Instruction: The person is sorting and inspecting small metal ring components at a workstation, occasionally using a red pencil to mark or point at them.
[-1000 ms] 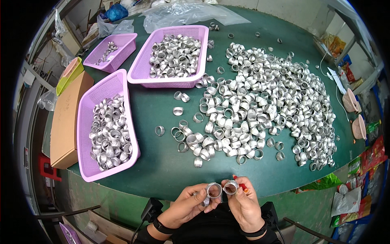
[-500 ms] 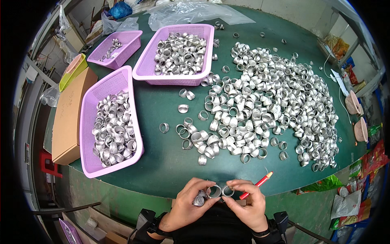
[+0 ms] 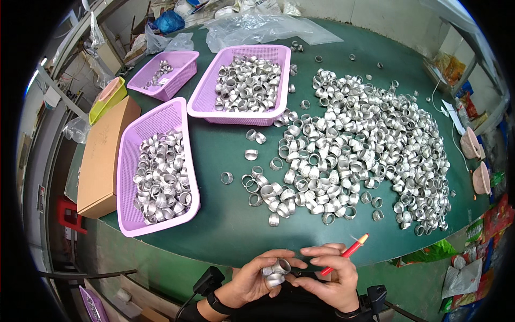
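At the table's near edge, my left hand (image 3: 252, 279) is closed around a few silver metal rings (image 3: 280, 266), which show between its thumb and fingers. One of them is partly hidden by the others. Close beside it on the right is my right hand (image 3: 335, 279), its thumb and fingertips apart. A red grease pencil (image 3: 348, 253) with a pale tip and a loose thread is tucked between its fingers, pointing up and to the right. A broad heap of similar silver rings (image 3: 343, 145) covers the right half of the green table (image 3: 241, 225).
Rings partly fill two purple baskets, one at left (image 3: 126, 177) and one behind (image 3: 198, 102). Farther back, a smaller purple basket (image 3: 188, 64) holds several rings. A cardboard box (image 3: 102, 161) stands at the far left. Clear plastic sheeting (image 3: 257, 27) covers part of the back edge.
My hands held a ring each, side by side; now the rings are gathered in my left hand. The fingers of my right hand have come off its ring. The view has shifted slightly.
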The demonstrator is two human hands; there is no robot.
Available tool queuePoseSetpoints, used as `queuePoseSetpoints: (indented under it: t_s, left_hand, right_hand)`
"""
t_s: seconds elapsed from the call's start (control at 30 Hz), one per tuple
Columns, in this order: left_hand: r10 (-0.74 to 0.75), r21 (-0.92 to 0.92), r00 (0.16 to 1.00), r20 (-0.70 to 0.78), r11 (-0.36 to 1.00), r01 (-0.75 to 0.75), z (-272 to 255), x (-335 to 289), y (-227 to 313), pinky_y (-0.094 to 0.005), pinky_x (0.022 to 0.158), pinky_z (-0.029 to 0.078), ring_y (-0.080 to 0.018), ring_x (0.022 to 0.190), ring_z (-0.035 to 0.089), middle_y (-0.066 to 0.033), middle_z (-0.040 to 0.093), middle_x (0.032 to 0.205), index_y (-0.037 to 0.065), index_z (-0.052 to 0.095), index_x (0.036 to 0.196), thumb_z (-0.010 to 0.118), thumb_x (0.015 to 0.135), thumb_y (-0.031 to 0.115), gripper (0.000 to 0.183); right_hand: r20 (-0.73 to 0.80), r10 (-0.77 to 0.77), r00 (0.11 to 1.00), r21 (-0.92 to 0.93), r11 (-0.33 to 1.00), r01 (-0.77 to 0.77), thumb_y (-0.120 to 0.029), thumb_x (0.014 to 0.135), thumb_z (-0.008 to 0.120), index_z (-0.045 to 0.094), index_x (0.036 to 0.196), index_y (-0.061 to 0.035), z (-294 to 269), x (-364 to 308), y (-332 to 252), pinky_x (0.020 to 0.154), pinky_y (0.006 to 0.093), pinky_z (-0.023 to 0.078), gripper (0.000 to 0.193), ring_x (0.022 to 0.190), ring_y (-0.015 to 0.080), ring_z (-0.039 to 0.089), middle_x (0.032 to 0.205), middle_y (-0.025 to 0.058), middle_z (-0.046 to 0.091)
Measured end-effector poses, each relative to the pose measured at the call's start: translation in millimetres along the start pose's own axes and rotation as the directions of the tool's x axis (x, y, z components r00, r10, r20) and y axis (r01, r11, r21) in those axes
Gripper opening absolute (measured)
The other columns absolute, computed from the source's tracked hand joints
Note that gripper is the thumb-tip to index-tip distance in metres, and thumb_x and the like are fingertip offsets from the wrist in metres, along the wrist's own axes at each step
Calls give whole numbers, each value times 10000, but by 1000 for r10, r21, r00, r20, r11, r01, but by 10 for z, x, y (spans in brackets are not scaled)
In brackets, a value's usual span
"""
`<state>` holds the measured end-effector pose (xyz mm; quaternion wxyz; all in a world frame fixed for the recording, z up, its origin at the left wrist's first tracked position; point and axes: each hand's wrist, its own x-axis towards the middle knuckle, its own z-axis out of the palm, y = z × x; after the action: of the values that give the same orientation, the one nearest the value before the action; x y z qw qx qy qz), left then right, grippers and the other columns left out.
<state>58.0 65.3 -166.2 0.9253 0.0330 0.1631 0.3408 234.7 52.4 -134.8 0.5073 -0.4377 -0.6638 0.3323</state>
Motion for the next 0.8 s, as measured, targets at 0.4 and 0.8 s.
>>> queuePoseSetpoints:
  t_s: [0.4,0.8]
  left_hand:
    - [777,801,421,468,-574,171,1011,1003,1926,-318,880,412,-252,1019,522,-158,527,1099,-7,424,1195,555,835,228,450]
    - [482,746,848,221,-643,171,-113,750,602,-430,1021,231,-427,1251,227,-271,251,1333,-28,405,1211,519,849,207,446]
  right_hand:
    - [-285,294,912,206,948,-241,65,747,594,492,895,-7,-316,-305,236,772,307,456,195,853,201,597,904,128,593]
    - [-77,181,980,-550,812,-193,-41,732,623,468,1110,-35,-456,209,707,833,358,426,408,992,314,515,1139,131,537]
